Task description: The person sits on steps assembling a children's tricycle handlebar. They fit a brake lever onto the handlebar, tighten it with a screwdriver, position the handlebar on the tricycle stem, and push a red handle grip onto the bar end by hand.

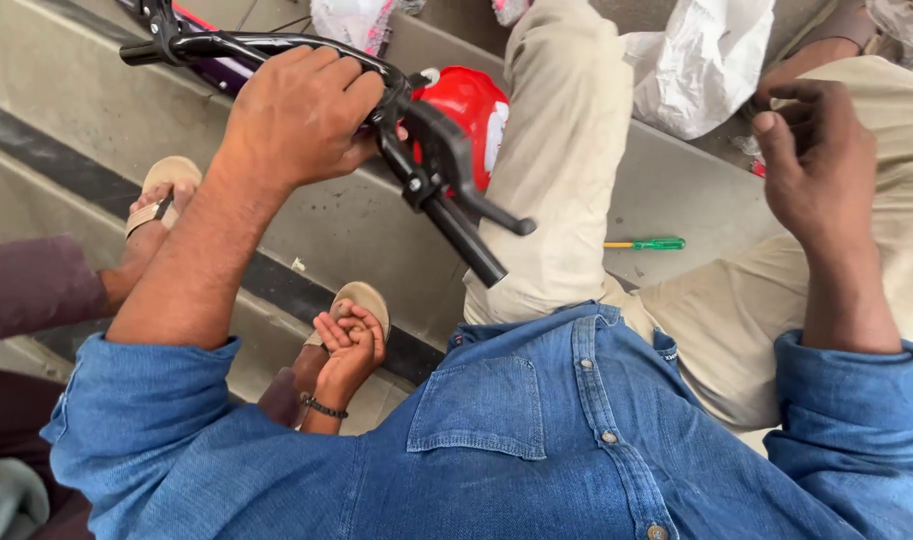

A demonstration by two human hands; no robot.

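left hand (299, 115) grips black handlebar (277, 48) lying left-right; right hand (815, 160) half-open, empty.

The person wears a blue denim shirt (537, 440) with a stitched chest pocket (477, 405), metal snap buttons and sleeves rolled up the forearms, plus light beige trousers (567, 170). Both hands are bare.

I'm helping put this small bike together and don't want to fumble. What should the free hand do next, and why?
Probably bring the right hand down to the green screwdriver on the step. The left hand grips the black handlebar beside the red bell, so the bar is steadied, while the right hand hangs in the air with nothing seen in it. The screwdriver is the only tool in view.
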